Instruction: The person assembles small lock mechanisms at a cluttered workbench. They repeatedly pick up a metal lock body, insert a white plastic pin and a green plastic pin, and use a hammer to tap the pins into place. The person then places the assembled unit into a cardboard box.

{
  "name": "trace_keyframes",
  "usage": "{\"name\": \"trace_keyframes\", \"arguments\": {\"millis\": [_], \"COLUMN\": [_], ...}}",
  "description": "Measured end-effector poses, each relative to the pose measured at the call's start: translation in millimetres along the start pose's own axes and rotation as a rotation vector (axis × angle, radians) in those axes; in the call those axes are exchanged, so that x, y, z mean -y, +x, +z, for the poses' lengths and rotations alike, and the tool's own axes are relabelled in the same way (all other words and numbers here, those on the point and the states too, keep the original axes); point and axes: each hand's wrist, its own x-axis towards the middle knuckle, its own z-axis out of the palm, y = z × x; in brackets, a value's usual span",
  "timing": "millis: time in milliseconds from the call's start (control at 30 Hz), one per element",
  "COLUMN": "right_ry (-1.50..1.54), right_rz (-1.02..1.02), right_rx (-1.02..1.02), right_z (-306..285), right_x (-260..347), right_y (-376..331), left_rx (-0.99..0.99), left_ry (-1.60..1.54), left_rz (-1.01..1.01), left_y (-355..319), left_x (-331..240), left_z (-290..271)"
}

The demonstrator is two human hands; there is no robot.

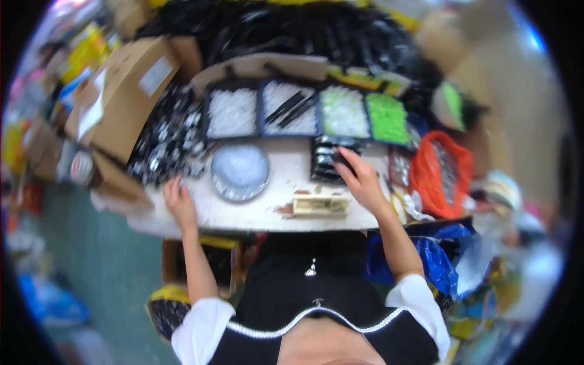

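My left hand [179, 204] is at the near edge of a pile of small black and silver pieces [167, 143], its fingers loosely bent and a little apart. Nothing shows in them, though the picture is blurred. On the right, my right hand [365, 182] reaches over a row of shiny black pieces [324, 161] lying side by side. Its thumb and forefinger are spread at the row's right side; whether they touch a piece is unclear. Between the hands sits a round grey dish [240, 193] of whitish contents. A cream-coloured block-like fixture [319, 205] lies near the table's front edge.
Behind stand trays of white bits [232, 114], pale green-white bits [345, 112] and green bits [387, 118]. Two black strips [292, 109] lie across another white-filled tray. A cardboard box [125, 91] stands left; an orange bag [435, 204] stands right. Black bags [280, 30] lie behind.
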Motion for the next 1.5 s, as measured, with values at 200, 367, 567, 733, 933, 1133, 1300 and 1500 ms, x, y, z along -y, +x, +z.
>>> {"name": "trace_keyframes", "arguments": {"millis": [200, 367, 567, 733, 933, 1133, 1300, 1500], "right_ry": [-0.66, -0.788, -0.8, -0.802, -0.787, -0.641, -0.267, 0.264], "right_rz": [-0.102, -0.116, -0.228, -0.225, -0.289, -0.264, -0.217, 0.031], "right_rx": [0.079, 0.12, 0.151, 0.227, 0.161, 0.156, 0.006, -0.222], "right_z": [23, 44, 75, 81, 89, 90, 83, 67], "right_x": [-17, -20, -26, -21, -22, -19, -29, -35], "right_y": [-108, -120, -96, -94, -95, -93, -87, -89], "left_rx": [0.029, 0.036, 0.098, 0.149, 0.099, 0.316, 0.751, 0.934], "left_ry": [-0.191, -0.05, 0.138, 0.273, 0.3, -0.712, -0.71, -0.373], "left_rz": [-0.156, -0.143, -0.103, -0.033, 0.068, -0.479, -0.431, 0.072], "left_y": [2, -5, 4, 10, -2, -12, -36, -64], "left_x": [-10, -2, 9, 3, 16, -55, -133, -189], "left_z": [1, -2, 0, 5, -8, -17, 8, 67]}}
